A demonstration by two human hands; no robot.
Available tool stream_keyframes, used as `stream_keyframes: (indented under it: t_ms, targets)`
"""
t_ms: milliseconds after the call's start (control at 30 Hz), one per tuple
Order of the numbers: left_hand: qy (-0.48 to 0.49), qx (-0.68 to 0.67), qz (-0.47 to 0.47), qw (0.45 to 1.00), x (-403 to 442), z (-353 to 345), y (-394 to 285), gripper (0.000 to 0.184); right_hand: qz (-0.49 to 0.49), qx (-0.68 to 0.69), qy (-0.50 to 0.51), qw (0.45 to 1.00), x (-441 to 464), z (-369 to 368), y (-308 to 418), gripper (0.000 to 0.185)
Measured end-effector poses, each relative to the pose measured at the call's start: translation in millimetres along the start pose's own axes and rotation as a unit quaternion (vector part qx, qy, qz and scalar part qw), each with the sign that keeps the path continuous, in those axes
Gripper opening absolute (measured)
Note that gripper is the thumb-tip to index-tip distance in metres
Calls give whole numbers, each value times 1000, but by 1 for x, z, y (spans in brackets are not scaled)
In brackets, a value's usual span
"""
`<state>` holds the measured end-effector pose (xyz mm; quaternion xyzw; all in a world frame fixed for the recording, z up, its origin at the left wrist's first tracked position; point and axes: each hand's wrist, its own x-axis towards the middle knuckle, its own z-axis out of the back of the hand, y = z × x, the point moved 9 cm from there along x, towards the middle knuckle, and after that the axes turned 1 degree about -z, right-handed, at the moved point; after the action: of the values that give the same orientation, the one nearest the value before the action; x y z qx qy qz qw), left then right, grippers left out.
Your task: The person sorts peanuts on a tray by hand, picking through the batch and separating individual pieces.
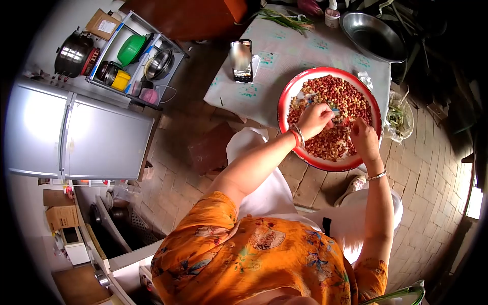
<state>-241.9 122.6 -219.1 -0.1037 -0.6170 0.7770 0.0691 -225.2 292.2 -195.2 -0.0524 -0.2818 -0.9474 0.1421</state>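
A round white tray with a red rim [285, 87] overhangs the near right edge of the cloth-covered table and holds a spread of small reddish-brown and tan beans or nuts [331, 91]. My left hand [316, 120] is over the middle of the tray, its fingers curled together just above the pieces. My right hand [364, 136] is at the tray's right side, with thumb and fingers pinched. Whatever either hand holds is too small to make out. Part of the tray's patterned bottom shows between the hands.
A phone [242, 61] stands on the table [223, 89], left of the tray. Behind are green stalks [287, 20] and a metal basin [373, 36]. A bag of pods [399, 118] hangs right of the tray. A fridge [101, 137] and shelf rack [168, 94] are at left.
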Motion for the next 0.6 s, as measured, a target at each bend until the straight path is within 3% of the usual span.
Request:
stream_keyframes:
  t_ms: [33, 133, 167, 300, 467, 500, 533, 600]
  targets:
    - [1, 57, -30, 998, 3, -2, 1, 16, 13, 39, -16, 999, 1, 2, 1, 11]
    - [45, -90, 33, 994, 2, -24, 20, 15, -14, 144, -15, 989, 4, 5, 15, 9]
    - [88, -199, 37, 975, 0, -37, 19, 15, -10, 152, -20, 988, 5, 3, 18, 8]
    - [85, -257, 106, 957, -6, -47, 19, 17, -9, 175, -37, 984, 12, -1, 23, 8]
    - [92, -306, 100, 942, -1, -41, 22, 17, -36, 205, -27, 978, 17, 3, 31, 8]
    - [99, -306, 93, 942, 0, -41, 24, 17, -4, 212, -53, 976, 17, 7, 40, 9]
    - [106, -306, 86, 942, 1, -42, 25, 18, -49, 224, -8, 973, 15, 1, 36, 10]
    - [107, -338, 94, 930, -2, -43, 19, 19, -31, 222, 2, 974, 13, -8, 36, 11]
